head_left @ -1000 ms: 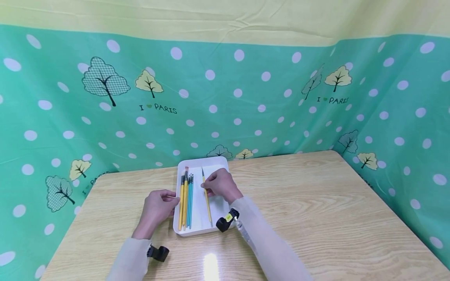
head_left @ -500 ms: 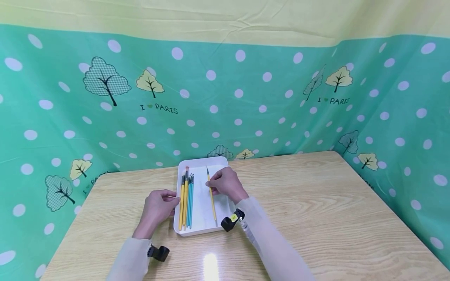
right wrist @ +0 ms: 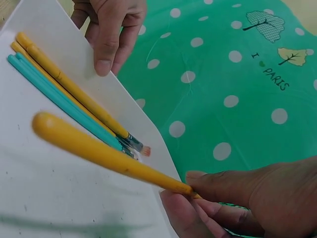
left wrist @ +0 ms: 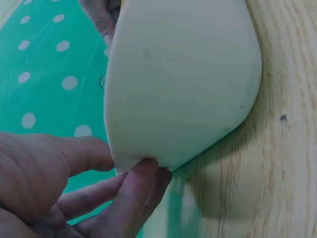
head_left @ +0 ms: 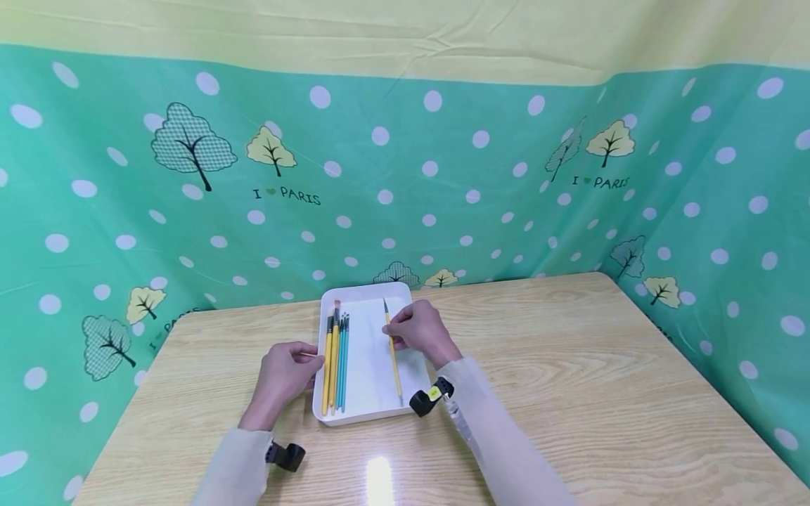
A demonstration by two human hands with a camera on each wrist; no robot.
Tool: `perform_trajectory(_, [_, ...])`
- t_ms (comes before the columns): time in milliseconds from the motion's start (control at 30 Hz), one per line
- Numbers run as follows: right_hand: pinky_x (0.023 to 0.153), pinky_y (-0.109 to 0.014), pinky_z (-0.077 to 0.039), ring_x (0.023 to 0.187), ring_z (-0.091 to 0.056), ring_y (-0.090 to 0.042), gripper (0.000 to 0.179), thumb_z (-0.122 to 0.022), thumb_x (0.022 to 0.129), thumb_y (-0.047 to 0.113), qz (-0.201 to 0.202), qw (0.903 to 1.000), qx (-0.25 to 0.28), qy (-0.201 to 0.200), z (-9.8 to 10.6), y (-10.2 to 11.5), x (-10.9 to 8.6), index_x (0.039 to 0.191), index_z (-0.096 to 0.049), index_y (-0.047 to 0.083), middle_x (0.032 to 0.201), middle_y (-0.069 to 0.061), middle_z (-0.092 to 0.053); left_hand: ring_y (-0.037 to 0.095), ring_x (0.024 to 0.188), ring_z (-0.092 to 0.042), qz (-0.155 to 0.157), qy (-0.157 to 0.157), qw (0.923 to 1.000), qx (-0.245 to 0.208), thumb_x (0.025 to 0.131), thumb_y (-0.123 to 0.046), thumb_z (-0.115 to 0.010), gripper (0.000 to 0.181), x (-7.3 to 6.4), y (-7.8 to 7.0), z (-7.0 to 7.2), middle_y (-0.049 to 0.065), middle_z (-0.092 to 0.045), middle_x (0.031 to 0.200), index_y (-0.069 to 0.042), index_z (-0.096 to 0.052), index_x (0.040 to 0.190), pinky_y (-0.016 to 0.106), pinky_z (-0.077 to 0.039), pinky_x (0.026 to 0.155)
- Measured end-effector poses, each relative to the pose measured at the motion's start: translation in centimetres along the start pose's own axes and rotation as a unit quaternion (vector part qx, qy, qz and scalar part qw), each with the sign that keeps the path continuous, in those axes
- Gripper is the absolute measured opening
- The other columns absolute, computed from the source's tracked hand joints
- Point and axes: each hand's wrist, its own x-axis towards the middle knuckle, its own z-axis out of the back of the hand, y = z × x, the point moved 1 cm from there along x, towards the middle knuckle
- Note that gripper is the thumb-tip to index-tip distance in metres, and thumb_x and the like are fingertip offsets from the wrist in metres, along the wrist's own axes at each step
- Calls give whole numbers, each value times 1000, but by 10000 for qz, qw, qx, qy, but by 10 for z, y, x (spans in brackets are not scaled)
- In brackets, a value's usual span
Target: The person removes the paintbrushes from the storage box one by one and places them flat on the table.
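Note:
A white tray [head_left: 367,383] lies on the table. My left hand [head_left: 285,372] grips its left wall, the thumb at the rim and the fingertips against the outer side, as the left wrist view shows. My right hand [head_left: 420,330] pinches a thin yellow paintbrush [right wrist: 104,153] between thumb and fingers near its ferrule. This brush slants over the tray's right part, bristles pointing away; whether its handle end touches the tray floor I cannot tell. Along the left wall inside lie yellow paintbrushes [head_left: 333,358], with teal paintbrushes [head_left: 342,369] side by side to their right.
The wooden table [head_left: 569,379] extends on both sides of the tray. A green dotted curtain [head_left: 354,176] hangs behind its back edge and along the sides. A bright light reflection [head_left: 380,478] shows on the front of the tabletop.
My right hand has moved to the right with the yellow paintbrush, from the tray's middle toward its right wall. The left hand and the tray have stayed in place.

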Motion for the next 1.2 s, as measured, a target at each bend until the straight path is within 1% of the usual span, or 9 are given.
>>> perform_trajectory(200, [64,-25,-65,70,-71,-18,6,-78,89,9,74,9999,111,-5,7,-5,-1,90,-74,4,86,-11,-73,17,76,-72,16,5,10000,-1,95,-15,-69,34,-1,0,0,21,-71,108,1,-68,124,31,-66,68])
perform_trajectory(300, [63,-24,-64,70,-70,-17,7,-78,89,9,99,9999,124,1,9,-7,-3,90,-73,4,86,-10,-73,17,76,-72,2,-8,10000,10,94,-16,-69,34,-1,-1,1,21,-71,108,1,-68,124,31,-66,68])
perform_trajectory(533, [66,-28,-66,69,-69,-17,8,-77,89,9,134,9997,203,-27,17,-10,-4,91,-74,2,85,-11,-73,17,76,-72,14,-23,10000,5,95,-15,-68,34,-2,-1,1,21,-71,108,2,-67,124,32,-67,69])
perform_trajectory(700, [67,-28,-66,69,-68,-17,9,-77,89,10,126,9997,197,-60,23,-10,-6,92,-75,2,87,-11,-73,16,76,-71,20,-23,10000,-2,95,-15,-68,34,-3,-1,1,21,-71,108,1,-67,124,32,-67,69])
perform_trajectory(867, [69,-30,-66,69,-68,-18,10,-77,89,12,148,9995,287,-69,28,-12,-7,91,-75,3,90,-10,-74,16,75,-71,-15,-23,10000,16,95,-15,-68,35,-3,-2,0,21,-71,107,2,-67,125,31,-66,68])
perform_trajectory(1100, [68,-29,-66,69,-67,-17,10,-77,90,14,105,9996,246,-111,31,-15,-7,90,-75,4,89,-10,-74,16,74,-71,-23,-36,10000,23,94,-16,-68,35,-4,-3,0,21,-71,107,2,-67,125,32,-66,68])
perform_trajectory(1200, [71,-32,-67,69,-67,-17,11,-77,90,15,128,9995,239,-147,33,-16,-7,91,-76,4,90,-10,-74,16,75,-71,0,-39,10000,29,95,-16,-68,35,-4,-2,0,21,-71,108,2,-67,125,32,-66,68])
